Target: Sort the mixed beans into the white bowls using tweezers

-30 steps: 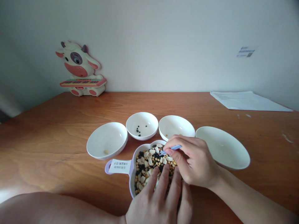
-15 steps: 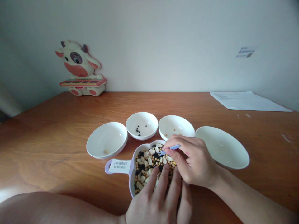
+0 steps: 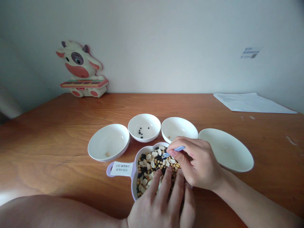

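A lilac-handled dish holds mixed peanuts, yellow beans and black beans. Across its near side lies my left hand, fingers spread and stretched out, the tips resting in the mix. My right hand is closed in a pinch on light blue plastic tweezers at the dish's far right edge. The tweezers' tips point down left to the beans; whether they grip one I cannot tell. My hands hide the dish's near and right parts.
Four white bowls arc behind the dish: a left bowl with one pale piece, a second bowl with several black beans, a third bowl, and a right bowl. A cow toy keyboard and papers lie farther back.
My right hand and the tweezers have shifted very slightly to the right. My left hand, the dish and the bowls stay in place.
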Tool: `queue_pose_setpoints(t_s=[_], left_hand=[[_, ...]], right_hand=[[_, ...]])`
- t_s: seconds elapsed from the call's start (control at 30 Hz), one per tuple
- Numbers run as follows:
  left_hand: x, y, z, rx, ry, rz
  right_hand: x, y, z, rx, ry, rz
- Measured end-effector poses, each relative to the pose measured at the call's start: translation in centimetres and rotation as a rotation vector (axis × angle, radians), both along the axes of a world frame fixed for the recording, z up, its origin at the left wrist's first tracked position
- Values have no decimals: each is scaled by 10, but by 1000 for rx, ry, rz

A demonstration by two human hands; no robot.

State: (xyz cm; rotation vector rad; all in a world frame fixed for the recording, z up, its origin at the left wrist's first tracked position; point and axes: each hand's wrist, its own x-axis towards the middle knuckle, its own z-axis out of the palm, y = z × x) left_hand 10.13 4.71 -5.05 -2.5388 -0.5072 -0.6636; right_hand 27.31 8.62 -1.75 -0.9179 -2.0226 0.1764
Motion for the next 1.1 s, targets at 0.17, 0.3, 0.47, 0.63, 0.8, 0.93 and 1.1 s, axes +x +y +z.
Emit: queue_pose_setpoints(t_s=[0.17, 0.3, 0.47, 0.63, 0.8, 0.93, 1.1], left_hand=[[0, -1, -1, 4, -18, -3], [0, -1, -1, 3, -2, -1], [-1, -1, -4, 6, -1, -1], [-2, -1, -4, 12, 8, 2], [0, -1, -3, 0, -17, -3], [0, -1, -3, -2, -24, 2], [-2, -2, -4, 2, -30, 1]], right_hand=[[0, 0, -1, -24, -24, -4], [0, 0, -1, -21, -32, -30], [0, 0, 0, 20, -18, -44], [0, -1, 2, 30, -8, -56], [0, -1, 2, 2, -17, -38], [0, 0, 1, 5, -33, -32], [0, 1, 1, 9, -38, -62]])
